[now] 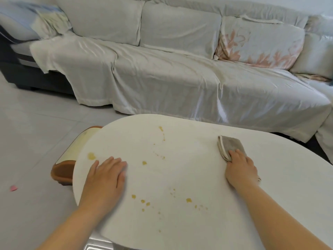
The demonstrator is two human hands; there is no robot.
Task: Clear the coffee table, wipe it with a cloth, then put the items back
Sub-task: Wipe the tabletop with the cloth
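The white oval coffee table [189, 177] fills the lower half of the view. Several yellow-brown spots [144, 162] dot its top, from the far middle to the near edge. My right hand [240, 168] presses flat on a folded grey cloth [229, 144] at the right side of the table; most of the cloth sticks out beyond my fingers. My left hand [106, 175] lies palm down on the table near its left edge, fingers slightly apart, holding nothing.
A brown stool with a cream top [72, 156] stands partly under the table's left end. A long sofa under a white sheet [162, 74] runs behind the table, with a floral cushion [259, 46] at the right. A small pink scrap [13, 188] lies on the tiled floor.
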